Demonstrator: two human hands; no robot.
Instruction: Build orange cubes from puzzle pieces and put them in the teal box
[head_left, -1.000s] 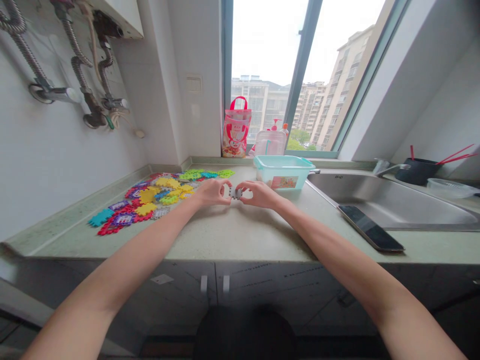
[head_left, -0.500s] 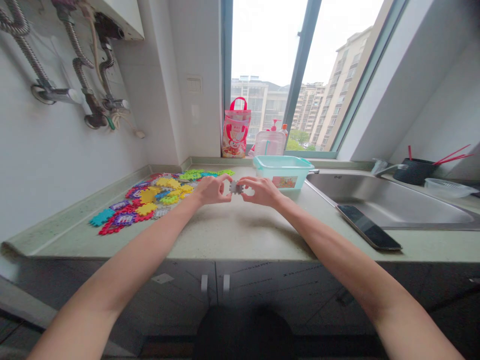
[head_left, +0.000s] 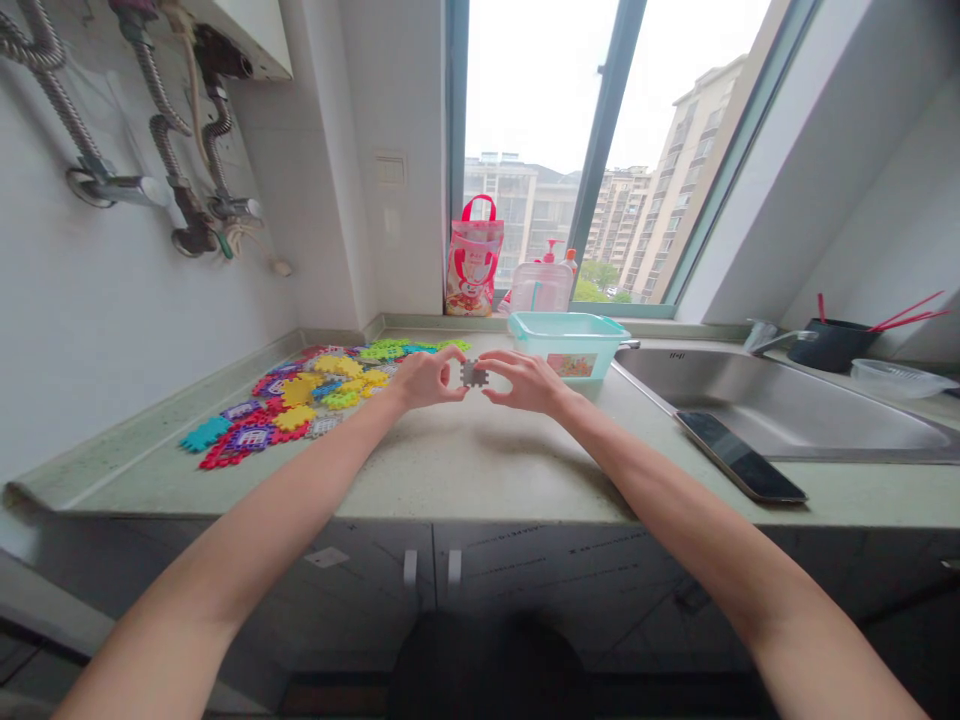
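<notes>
Between my two hands, above the counter, is a small grey interlocking toy tile with notched edges, its flat face turned toward me. My left hand grips it from the left, thumb and fingers curled around its edge. My right hand is at its right side, forefinger near the top edge and thumb lower down. The exact contact of the fingertips is too small to make out. Left of my hands lies a spread of colourful notched tiles in red, purple, yellow, green and blue.
A turquoise plastic bin stands behind my right hand. To the right are a steel sink and a black phone beside its rim. A pink bag and a pump bottle stand by the window.
The grey tile has been turned so that more of its flat face shows. My right thumb and forefinger have spread slightly wider. The view has shifted very little.
</notes>
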